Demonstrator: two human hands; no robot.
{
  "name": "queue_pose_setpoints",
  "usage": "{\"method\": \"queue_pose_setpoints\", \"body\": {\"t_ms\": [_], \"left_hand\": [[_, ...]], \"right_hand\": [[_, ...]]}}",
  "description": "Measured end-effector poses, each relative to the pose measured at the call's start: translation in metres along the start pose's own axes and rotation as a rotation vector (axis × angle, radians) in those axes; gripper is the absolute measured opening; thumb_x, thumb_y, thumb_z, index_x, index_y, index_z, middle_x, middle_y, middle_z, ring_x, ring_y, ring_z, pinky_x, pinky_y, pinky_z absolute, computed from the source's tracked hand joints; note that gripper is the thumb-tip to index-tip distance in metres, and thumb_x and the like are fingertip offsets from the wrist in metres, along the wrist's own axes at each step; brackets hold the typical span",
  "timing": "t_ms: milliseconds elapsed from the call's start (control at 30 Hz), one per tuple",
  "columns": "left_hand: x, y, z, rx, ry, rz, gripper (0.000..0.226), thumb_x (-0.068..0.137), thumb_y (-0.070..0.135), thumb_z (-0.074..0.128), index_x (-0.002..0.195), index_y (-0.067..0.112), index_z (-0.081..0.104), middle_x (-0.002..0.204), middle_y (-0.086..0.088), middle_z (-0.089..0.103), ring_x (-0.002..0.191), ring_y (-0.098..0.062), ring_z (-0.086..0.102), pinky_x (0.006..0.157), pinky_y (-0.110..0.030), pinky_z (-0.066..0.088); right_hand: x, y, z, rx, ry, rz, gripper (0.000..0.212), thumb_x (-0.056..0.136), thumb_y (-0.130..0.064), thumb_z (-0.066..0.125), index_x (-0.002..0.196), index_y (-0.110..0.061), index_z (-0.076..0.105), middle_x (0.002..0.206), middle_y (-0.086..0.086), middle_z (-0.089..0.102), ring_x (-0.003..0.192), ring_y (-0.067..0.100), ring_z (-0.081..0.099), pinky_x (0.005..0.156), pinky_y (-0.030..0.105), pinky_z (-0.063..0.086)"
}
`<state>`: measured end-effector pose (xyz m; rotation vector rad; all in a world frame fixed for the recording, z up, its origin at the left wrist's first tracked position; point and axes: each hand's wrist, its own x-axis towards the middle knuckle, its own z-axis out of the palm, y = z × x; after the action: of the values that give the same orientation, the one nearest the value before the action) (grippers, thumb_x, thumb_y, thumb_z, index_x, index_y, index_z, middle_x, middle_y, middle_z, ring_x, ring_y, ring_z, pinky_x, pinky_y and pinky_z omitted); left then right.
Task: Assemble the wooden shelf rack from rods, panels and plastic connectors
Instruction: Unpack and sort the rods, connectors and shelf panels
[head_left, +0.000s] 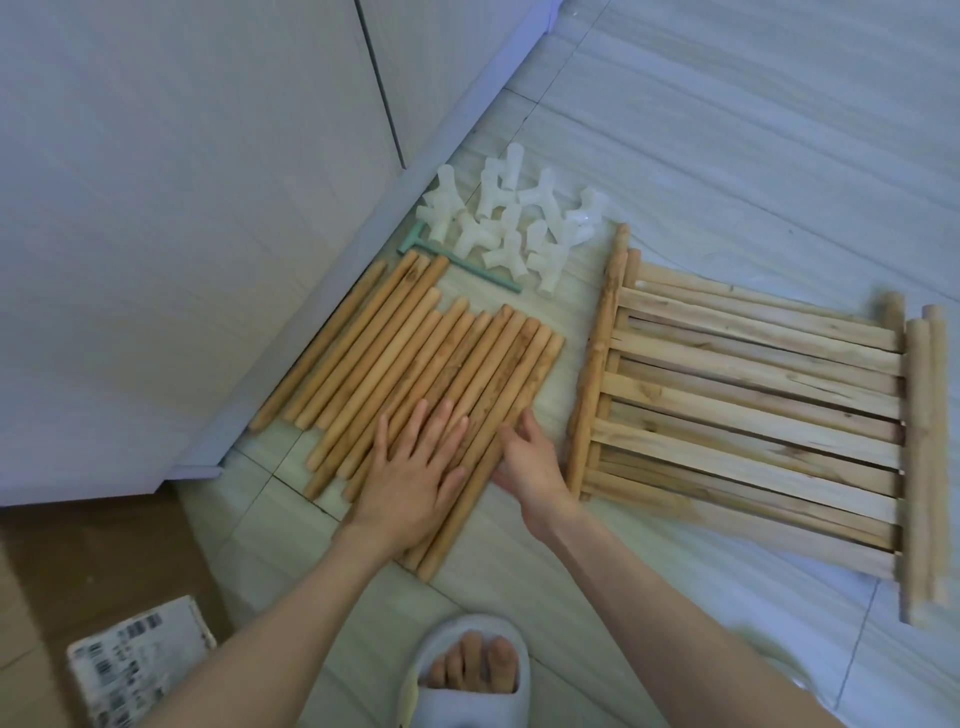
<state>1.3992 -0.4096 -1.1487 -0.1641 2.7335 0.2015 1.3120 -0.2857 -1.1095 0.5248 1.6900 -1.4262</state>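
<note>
Nothing's joined yet: your left hand (415, 467) lies flat on the rods (415, 358), right hand (530, 462) loosely curled beside them, holding nothing; connectors (519, 223) and panels (753, 405) untouched.

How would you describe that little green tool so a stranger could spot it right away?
Start at the row of wooden rods lying on the floor beside the white cabinet. Just past their far ends, next to the pile of translucent plastic connectors, lies the green tool. It is T-shaped, slim, and the only mint-green piece there.
</note>
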Motion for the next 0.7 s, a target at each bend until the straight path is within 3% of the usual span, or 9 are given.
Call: {"method": "queue_pose_setpoints", "body": {"t_ms": [133, 300, 400, 467, 600, 700], "left_hand": [[0.014, -0.015, -0.007, -0.049, -0.009, 0.040, 0.054, 0.089, 0.057, -0.009, 0.136, 0.041, -0.031, 0.146, 0.014, -0.036, 0.135, -0.012, -0.036, 0.108, -0.045, -0.025], [0.003, -0.014, 0.000, -0.017, 0.037, 0.014, 0.055, 0.092, 0.054, 0.000, 0.142, 0.041, -0.017, 0.154, 0.005, -0.022, 0.141, -0.020, -0.025, 0.110, -0.052, -0.018], [0.001, -0.012, 0.003, 0.002, 0.057, -0.002, 0.054, 0.093, 0.055, -0.002, 0.143, 0.040, -0.014, 0.154, 0.003, -0.019, 0.143, -0.023, -0.018, 0.110, -0.055, -0.015], [0.000, -0.011, 0.000, -0.006, 0.063, 0.028, 0.054, 0.095, 0.054, 0.001, 0.146, 0.040, -0.009, 0.157, 0.000, -0.011, 0.144, -0.027, -0.011, 0.110, -0.059, -0.009], [-0.007, -0.005, -0.006, 0.064, 0.020, 0.058, 0.052, 0.097, 0.044, 0.018, 0.147, 0.030, 0.015, 0.154, -0.007, 0.025, 0.140, -0.033, 0.024, 0.101, -0.070, 0.025], [-0.003, 0.002, -0.009, 0.073, -0.029, 0.007, 0.054, 0.097, 0.046, 0.001, 0.148, 0.032, 0.015, 0.155, -0.007, 0.020, 0.141, -0.033, 0.021, 0.100, -0.071, 0.020]], "right_hand": [[-0.003, -0.007, 0.001, 0.051, -0.097, -0.004, 0.043, 0.098, -0.020, 0.041, 0.140, -0.030, 0.039, 0.141, 0.002, 0.038, 0.119, 0.019, 0.050, 0.093, 0.039, 0.051], [-0.003, -0.011, -0.002, 0.048, -0.129, -0.017, 0.042, 0.098, -0.016, 0.042, 0.139, -0.024, 0.037, 0.139, 0.002, 0.041, 0.112, 0.015, 0.055, 0.087, 0.033, 0.053], [-0.004, -0.008, -0.005, 0.049, -0.133, -0.034, 0.040, 0.098, -0.011, 0.041, 0.137, -0.019, 0.042, 0.130, 0.003, 0.052, 0.102, 0.008, 0.059, 0.079, 0.027, 0.055], [-0.003, -0.008, -0.007, 0.067, -0.143, -0.041, 0.037, 0.098, -0.010, 0.040, 0.134, -0.016, 0.046, 0.125, 0.004, 0.058, 0.103, 0.010, 0.061, 0.086, 0.031, 0.054], [0.004, -0.013, -0.007, -0.048, -0.107, -0.060, 0.036, 0.099, -0.016, 0.039, 0.134, -0.015, 0.047, 0.133, 0.006, 0.051, 0.117, 0.018, 0.053, 0.103, 0.038, 0.043], [0.008, -0.022, -0.006, -0.199, -0.044, -0.054, 0.040, 0.097, -0.021, 0.040, 0.138, -0.019, 0.040, 0.139, 0.005, 0.042, 0.126, 0.022, 0.044, 0.109, 0.043, 0.036]]}}
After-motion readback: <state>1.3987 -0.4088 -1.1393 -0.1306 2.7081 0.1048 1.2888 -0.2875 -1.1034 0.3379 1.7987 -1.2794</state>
